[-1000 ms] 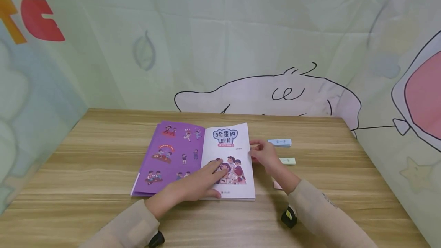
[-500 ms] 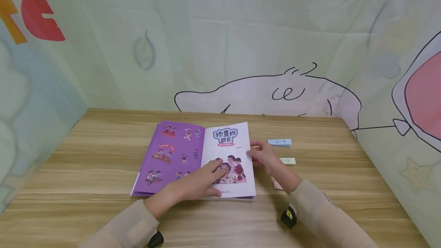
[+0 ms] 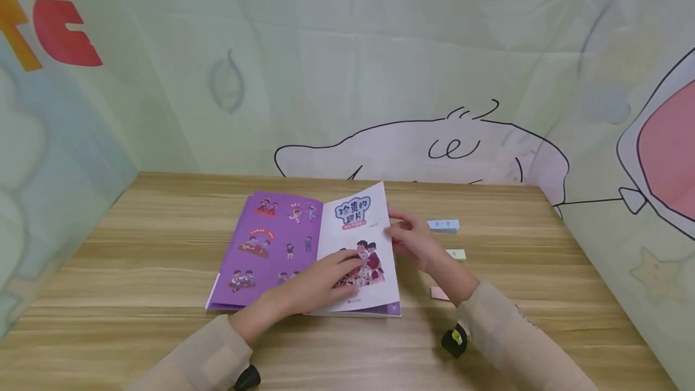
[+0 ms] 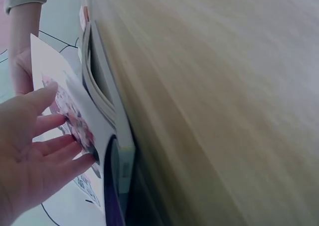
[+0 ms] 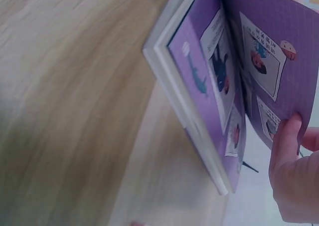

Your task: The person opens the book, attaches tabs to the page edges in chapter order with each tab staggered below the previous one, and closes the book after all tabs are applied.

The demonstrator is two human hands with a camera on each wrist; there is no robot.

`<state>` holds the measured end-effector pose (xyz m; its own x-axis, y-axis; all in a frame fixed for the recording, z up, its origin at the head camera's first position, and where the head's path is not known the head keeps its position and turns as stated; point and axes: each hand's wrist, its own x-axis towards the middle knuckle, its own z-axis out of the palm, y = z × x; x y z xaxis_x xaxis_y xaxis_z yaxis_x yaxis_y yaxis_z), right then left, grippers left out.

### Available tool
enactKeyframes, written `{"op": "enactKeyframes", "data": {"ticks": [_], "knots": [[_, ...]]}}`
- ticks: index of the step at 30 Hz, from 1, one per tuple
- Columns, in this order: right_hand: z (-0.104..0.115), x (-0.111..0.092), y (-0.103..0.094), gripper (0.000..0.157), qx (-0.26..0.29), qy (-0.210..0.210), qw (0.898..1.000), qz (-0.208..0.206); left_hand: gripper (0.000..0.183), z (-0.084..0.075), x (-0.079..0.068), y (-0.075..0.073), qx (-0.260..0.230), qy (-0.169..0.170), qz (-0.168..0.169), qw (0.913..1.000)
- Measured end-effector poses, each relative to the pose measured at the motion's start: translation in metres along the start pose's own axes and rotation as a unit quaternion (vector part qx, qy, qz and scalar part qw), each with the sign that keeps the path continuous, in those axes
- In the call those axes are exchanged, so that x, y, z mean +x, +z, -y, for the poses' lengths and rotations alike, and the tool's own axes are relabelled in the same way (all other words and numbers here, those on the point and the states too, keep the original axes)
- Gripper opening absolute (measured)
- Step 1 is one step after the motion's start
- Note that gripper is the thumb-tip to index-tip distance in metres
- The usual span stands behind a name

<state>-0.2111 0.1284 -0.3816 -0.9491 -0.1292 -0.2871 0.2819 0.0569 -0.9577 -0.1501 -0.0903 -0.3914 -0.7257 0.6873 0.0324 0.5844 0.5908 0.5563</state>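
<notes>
An open book lies on the wooden table, its purple left page (image 3: 271, 240) printed with small cartoon children. My right hand (image 3: 420, 243) pinches the outer edge of the white title page (image 3: 347, 204), which is lifted at its right side. In the right wrist view the purple back of that page (image 5: 279, 31) shows, and another purple page (image 5: 199, 71) with framed pictures lies beneath it. My left hand (image 3: 317, 282) rests on the title page with fingers extended over the printed group of children. The left wrist view shows those fingers (image 4: 60, 153) spread lightly against the page.
Right of the book lie small paper labels: a blue one (image 3: 444, 225), a green one (image 3: 457, 254) and a pink one (image 3: 440, 293), the last two partly hidden by my right arm. A cartoon-printed cloth (image 3: 326, 77) hangs behind the wooden table (image 3: 136, 228).
My right hand has lifted the title page's right edge and drawn it slightly left, so purple shows beneath at the lower corner. The left hand has shifted slightly right on the page.
</notes>
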Motion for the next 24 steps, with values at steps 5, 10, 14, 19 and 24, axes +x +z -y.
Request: {"op": "enactKeyframes", "data": {"ticks": [5, 10, 14, 19, 24], "knots": [[0.007, -0.004, 0.006, 0.051, -0.003, -0.030, 0.999, 0.035, 0.056, -0.008, 0.006, -0.002, -0.086, -0.023, -0.011, 0.9960], [0.012, -0.007, 0.015, 0.050, -0.028, -0.063, 0.996, 0.056, 0.056, -0.020, 0.015, 0.002, -0.198, -0.067, -0.088, 0.9739], [0.015, -0.008, 0.021, 0.048, -0.055, -0.081, 0.994, 0.049, 0.059, -0.031, 0.023, 0.005, -0.325, -0.135, -0.144, 0.9247], [0.015, -0.006, 0.027, 0.048, -0.098, -0.119, 0.987, 0.046, 0.062, -0.037, 0.030, 0.007, -0.428, -0.165, -0.194, 0.8672], [0.012, -0.005, 0.034, 0.047, -0.136, -0.160, 0.976, 0.048, 0.061, -0.041, 0.032, 0.008, -0.460, -0.165, -0.232, 0.8410]]}}
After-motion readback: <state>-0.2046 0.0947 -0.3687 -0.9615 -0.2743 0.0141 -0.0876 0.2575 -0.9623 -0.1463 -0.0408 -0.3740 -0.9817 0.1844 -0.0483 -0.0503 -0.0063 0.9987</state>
